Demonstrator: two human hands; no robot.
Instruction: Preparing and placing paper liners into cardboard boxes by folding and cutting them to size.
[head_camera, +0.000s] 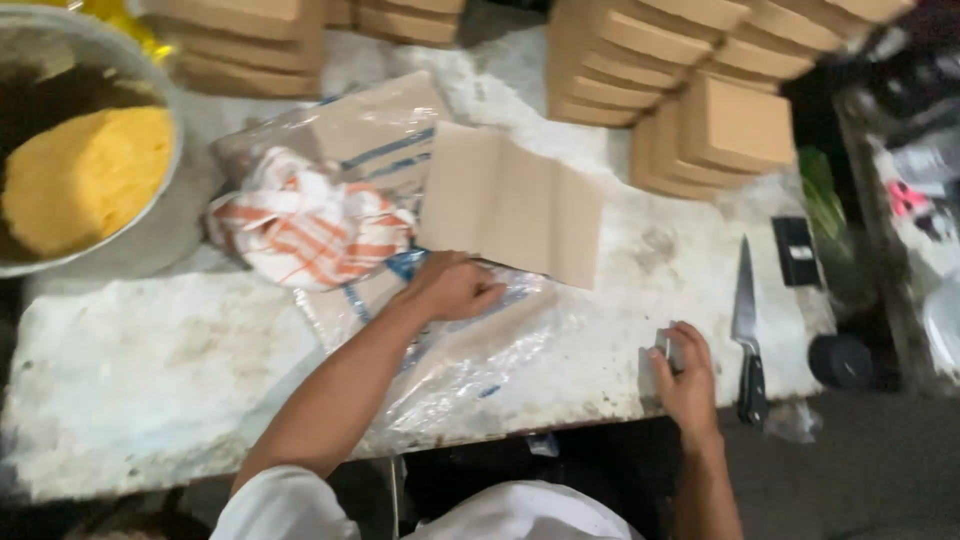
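The left hand (452, 287) presses fisted on the flat cardboard sheet (508, 203), its grip holding nothing. The right hand (688, 372) has its grip narrow around a small grey object (668, 347); a knife (745, 335) lies just beyond it on the table (150, 370).

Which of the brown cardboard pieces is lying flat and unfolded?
The flat cardboard sheet just above the left hand. It lies open with creases, while the other boxes are folded and stacked behind it.

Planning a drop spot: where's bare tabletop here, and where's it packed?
Bare: near-left tabletop, between metal bowl and plastic sheet; a smaller patch between flat cardboard and knife. Crowded: back edge with stacked boxes, and centre around striped cloth and left hand.
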